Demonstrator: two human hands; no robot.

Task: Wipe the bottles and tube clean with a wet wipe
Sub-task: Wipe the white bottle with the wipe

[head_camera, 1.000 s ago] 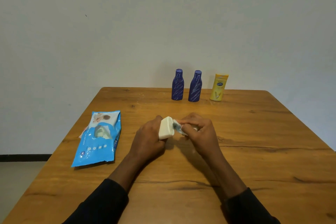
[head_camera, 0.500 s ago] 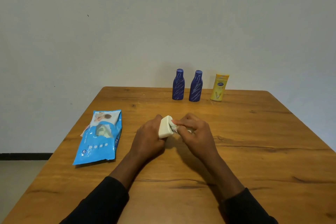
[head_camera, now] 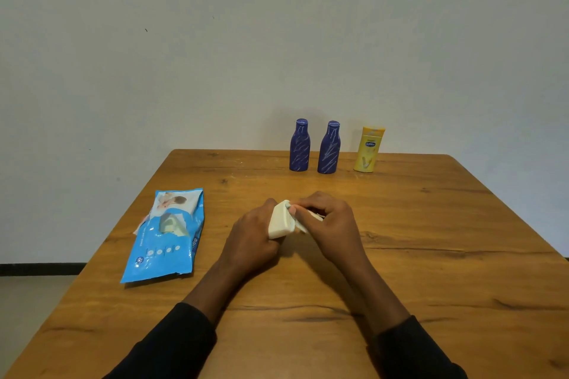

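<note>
My left hand (head_camera: 252,237) grips a cream-white tube (head_camera: 279,221) by its cap end, low over the middle of the wooden table (head_camera: 431,255). My right hand (head_camera: 331,226) is closed on a wet wipe (head_camera: 300,224) and presses it against the tube's body, most of which is hidden under my fingers. Two dark blue bottles (head_camera: 299,145) (head_camera: 329,148) stand upright side by side at the far edge. Just right of them stands a yellow bottle (head_camera: 369,149).
A blue pack of wet wipes (head_camera: 166,234) lies flat on the table left of my hands, its flap lifted. A plain wall rises right behind the table's far edge. Floor shows past the left edge.
My right hand has slid the wipe along the tube toward the cap end, closer to my left hand. The bottles and the pack have not moved.
</note>
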